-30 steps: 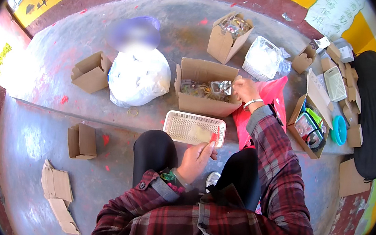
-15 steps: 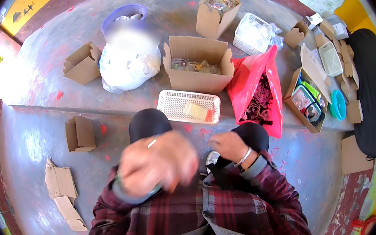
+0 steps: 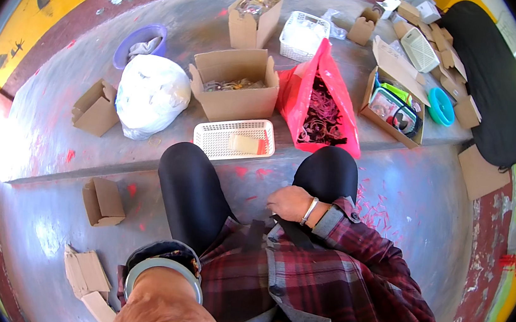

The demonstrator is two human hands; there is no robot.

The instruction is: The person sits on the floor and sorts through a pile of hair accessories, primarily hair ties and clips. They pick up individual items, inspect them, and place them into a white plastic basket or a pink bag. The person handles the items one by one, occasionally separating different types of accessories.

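Note:
My left hand [image 3: 170, 316] is raised close to the view at the lower edge, with a pale bangle [image 3: 164, 265] around its wrist. Its fingers are cut off by the edge, so their pose is hidden. My right hand [image 3: 291, 203], wearing a silver bracelet [image 3: 309, 211], lies low between my knees beside a black strap [image 3: 293, 232]. Its fingers curl inward, and what they hold, if anything, is hidden. Ahead of my knees is a white perforated basket [image 3: 212, 142] with a cream packet, red at one end [image 3: 247, 144]. Beside it stands a red-pink bag [image 3: 291, 95] of dark reddish strands [image 3: 324, 114].
On the raised step stand a cardboard box [image 3: 232, 104] of small loose pieces, a full white plastic bag [image 3: 153, 95], a purple basin [image 3: 124, 50] and a box of colourful packets [image 3: 398, 107]. A small box [image 3: 102, 202] and flattened cardboard [image 3: 86, 272] lie at the left.
My left hand has swung from above my lap down and left, nearer the view. My right hand has shifted slightly left. The view has turned, and more of my legs shows.

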